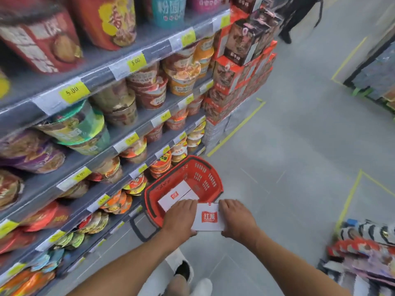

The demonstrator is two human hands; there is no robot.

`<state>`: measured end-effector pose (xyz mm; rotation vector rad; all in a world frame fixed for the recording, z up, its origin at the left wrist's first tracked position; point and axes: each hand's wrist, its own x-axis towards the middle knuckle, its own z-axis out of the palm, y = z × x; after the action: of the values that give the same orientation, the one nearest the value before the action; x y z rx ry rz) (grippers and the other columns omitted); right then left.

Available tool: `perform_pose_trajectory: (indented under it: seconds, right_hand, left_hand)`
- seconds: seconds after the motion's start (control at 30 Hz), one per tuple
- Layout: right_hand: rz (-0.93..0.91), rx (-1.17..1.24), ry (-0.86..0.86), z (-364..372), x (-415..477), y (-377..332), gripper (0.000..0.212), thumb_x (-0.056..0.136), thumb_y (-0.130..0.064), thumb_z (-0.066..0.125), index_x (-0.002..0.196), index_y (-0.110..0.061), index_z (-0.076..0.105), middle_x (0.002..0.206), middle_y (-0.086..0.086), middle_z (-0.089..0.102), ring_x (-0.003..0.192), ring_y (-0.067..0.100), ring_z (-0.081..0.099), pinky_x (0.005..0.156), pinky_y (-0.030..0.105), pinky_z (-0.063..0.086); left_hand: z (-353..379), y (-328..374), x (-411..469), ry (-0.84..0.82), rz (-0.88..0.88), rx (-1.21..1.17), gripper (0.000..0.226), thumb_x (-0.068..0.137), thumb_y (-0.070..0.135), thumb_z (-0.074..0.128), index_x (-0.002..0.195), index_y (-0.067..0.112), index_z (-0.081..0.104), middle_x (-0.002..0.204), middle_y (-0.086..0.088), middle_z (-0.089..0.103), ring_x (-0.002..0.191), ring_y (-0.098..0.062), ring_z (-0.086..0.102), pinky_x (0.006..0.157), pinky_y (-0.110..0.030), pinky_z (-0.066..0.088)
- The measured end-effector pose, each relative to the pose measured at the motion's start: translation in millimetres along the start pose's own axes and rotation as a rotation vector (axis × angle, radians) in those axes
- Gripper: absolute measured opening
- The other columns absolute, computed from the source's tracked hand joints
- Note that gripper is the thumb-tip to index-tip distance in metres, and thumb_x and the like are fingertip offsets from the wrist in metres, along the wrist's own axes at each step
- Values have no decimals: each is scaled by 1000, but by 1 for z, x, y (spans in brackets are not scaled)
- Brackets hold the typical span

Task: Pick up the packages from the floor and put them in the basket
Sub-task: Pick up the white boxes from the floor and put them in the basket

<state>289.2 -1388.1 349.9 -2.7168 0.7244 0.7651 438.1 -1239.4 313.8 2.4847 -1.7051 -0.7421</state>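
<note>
A white package [209, 216] with a red logo is held flat between both hands, just above the near rim of the red basket [209, 167]. My left hand [180, 217] grips its left edge and my right hand [236, 216] grips its right edge. The basket stands on the grey floor beside the shelves. Inside it lies another white package [178, 194] with the same red logo, partly covered by my left hand. The basket's dark handle [139, 229] hangs down on the near left side.
Shelves [111, 133] of instant noodle cups and bags run along the left. A stack of orange and dark boxes [241, 71] rises beyond the basket. A goods display [363, 253] sits at the lower right. A person's legs [299, 16] stand at the far end. My shoes [183, 270] are below.
</note>
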Motion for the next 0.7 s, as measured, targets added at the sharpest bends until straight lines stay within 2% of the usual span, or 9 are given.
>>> perform_pose_trajectory:
  seconds: [0.23, 0.33, 0.47, 0.57, 0.7]
  right_hand:
    - [-194, -94, -39, -24, 84, -24, 87, 83, -32, 77, 153, -8, 33, 150, 13, 47, 137, 31, 44, 120, 36, 27]
    - [-287, -144, -56, -31, 116, -33, 93, 87, -36, 75, 159, -7, 24, 156, 14, 40, 144, 31, 37, 124, 37, 20]
    - [-392, -203, -74, -35, 154, -37, 99, 93, -47, 68, 163, -11, 10, 164, 12, 28, 153, 29, 24, 127, 38, 10]
    - [-445, -247, -90, -23, 190, -35, 101, 92, -48, 70, 163, -11, 9, 166, 11, 25, 154, 28, 21, 128, 39, 4]
    - [-493, -284, -125, -4, 239, -30, 99, 92, -46, 72, 162, -14, 9, 165, 7, 25, 154, 26, 21, 128, 37, 3]
  left_hand:
    - [-3, -49, 10, 59, -212, -98, 89, 83, 54, 75, 149, 15, 31, 147, -5, 45, 135, -23, 43, 115, -34, 31]
    - [-5, -63, 15, 77, -290, -112, 89, 86, 53, 71, 151, 12, 28, 148, -6, 43, 136, -25, 42, 116, -34, 31]
    - [9, -76, 28, 85, -404, -126, 95, 83, 51, 77, 153, 12, 27, 150, -7, 43, 138, -25, 42, 118, -35, 29]
    - [25, -84, 45, 87, -463, -108, 99, 84, 50, 76, 156, 9, 23, 154, -9, 39, 142, -28, 38, 121, -37, 25]
    - [55, -97, 74, 90, -556, -110, 97, 82, 48, 79, 155, 10, 26, 154, -8, 41, 140, -27, 40, 120, -37, 28]
